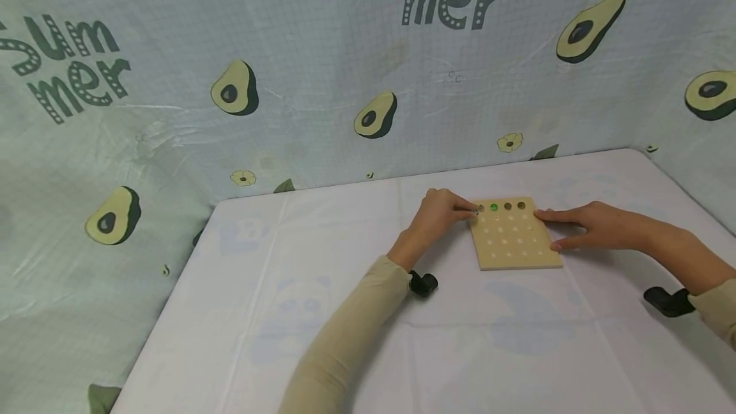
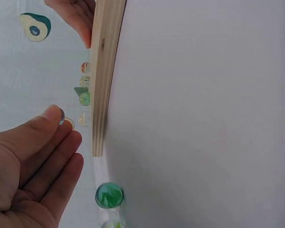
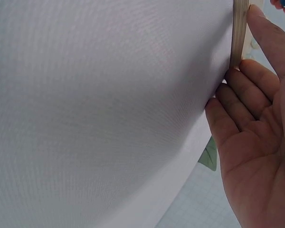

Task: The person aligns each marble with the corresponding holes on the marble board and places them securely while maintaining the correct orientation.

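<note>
My left hand (image 1: 437, 214) pinches a small glass marble (image 2: 62, 116) between thumb and fingertips, at the far left corner of a square wooden board (image 1: 484, 261). Rows of small round hollows mark the board's top. Several marbles sit along its far row, among them a green marble (image 1: 494, 207) and a darker marble (image 1: 521, 206). My right hand (image 1: 612, 227) touches the board's right edge with thumb and fingertips, its fingers nearly straight. In the right wrist view, some of those fingertips rest on the tabletop beside the wooden edge (image 3: 239, 38).
Another green marble (image 2: 109, 195) and a clear marble (image 2: 113, 222) lie on the table beyond the board's end in the left wrist view. A white cloth (image 1: 322, 337) covers the table. Behind its far edge hangs a curtain (image 1: 310, 114) printed with avocados.
</note>
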`<state>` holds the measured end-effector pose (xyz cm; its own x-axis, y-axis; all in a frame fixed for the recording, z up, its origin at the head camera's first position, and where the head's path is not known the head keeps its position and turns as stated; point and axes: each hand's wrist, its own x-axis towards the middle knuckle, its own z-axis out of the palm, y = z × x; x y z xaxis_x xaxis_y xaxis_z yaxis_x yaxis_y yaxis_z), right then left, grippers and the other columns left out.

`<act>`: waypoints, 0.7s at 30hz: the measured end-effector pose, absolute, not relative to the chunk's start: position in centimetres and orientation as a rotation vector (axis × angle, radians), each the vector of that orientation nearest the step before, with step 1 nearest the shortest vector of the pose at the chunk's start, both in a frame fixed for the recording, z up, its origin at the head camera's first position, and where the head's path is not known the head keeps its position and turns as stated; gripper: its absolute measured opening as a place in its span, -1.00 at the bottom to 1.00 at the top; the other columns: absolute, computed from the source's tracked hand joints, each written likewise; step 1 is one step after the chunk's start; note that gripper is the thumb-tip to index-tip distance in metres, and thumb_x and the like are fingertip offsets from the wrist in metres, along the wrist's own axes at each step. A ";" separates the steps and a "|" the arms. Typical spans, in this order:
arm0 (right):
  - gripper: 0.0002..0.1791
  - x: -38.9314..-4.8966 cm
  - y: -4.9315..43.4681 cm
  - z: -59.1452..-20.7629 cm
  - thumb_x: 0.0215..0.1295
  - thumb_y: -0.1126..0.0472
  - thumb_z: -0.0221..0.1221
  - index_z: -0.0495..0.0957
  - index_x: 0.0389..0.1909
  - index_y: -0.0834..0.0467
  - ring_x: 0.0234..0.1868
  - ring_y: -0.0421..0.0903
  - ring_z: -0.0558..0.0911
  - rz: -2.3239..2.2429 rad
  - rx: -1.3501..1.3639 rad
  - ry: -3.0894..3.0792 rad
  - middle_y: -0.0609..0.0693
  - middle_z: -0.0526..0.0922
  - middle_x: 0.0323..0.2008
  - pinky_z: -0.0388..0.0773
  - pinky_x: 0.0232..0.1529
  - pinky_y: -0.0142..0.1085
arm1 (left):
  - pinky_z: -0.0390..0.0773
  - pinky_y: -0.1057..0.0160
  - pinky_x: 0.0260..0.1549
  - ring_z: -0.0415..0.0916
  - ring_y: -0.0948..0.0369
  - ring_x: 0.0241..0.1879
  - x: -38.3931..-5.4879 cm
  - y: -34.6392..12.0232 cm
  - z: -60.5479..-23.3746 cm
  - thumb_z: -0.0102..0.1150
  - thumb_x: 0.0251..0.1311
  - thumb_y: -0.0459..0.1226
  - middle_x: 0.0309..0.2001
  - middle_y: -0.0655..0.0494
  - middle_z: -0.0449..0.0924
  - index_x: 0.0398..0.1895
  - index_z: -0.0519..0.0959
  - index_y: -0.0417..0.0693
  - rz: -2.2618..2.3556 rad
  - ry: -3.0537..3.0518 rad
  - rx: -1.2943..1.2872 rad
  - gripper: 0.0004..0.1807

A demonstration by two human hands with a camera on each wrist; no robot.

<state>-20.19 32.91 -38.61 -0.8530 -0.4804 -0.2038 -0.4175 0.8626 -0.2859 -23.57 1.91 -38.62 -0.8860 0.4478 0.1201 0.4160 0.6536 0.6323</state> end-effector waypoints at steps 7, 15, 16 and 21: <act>-0.10 -20.2 32.8 -38.3 0.20 -0.30 0.32 0.40 0.45 0.11 0.30 0.39 0.46 -0.335 -0.709 2.767 0.32 0.42 0.36 0.49 0.14 0.24 | 0.48 0.64 -0.30 0.70 0.38 -0.13 -23.8 2.8 -38.4 0.44 0.16 -0.18 -0.19 0.17 0.80 -0.15 0.82 0.01 1.045 2.828 0.727 -0.79; -0.10 -20.3 33.0 -38.3 0.21 -0.28 0.33 0.40 0.45 0.14 0.28 0.38 0.48 -0.316 -0.710 2.757 0.35 0.42 0.36 0.51 0.11 0.22 | 0.50 0.60 -0.21 0.66 0.44 -0.15 -24.0 3.5 -38.6 0.50 0.08 -0.16 -0.25 0.28 0.80 -0.21 0.84 0.09 1.056 2.819 0.574 -0.81; -0.10 -20.3 33.0 -38.3 0.21 -0.28 0.33 0.39 0.45 0.14 0.28 0.39 0.48 -0.318 -0.706 2.754 0.35 0.42 0.36 0.50 0.12 0.23 | 0.51 0.58 -0.20 0.65 0.45 -0.15 -24.1 3.5 -38.7 0.51 0.07 -0.18 -0.25 0.30 0.80 -0.22 0.84 0.10 1.072 2.806 0.547 -0.82; -0.10 -20.4 33.0 -38.4 0.22 -0.29 0.31 0.38 0.46 0.13 0.29 0.40 0.46 -0.328 -0.711 2.741 0.35 0.41 0.37 0.49 0.12 0.24 | 0.51 0.54 -0.19 0.63 0.44 -0.15 -24.2 3.6 -38.7 0.55 0.04 -0.27 -0.27 0.31 0.79 -0.24 0.84 0.08 1.119 2.742 0.507 -0.81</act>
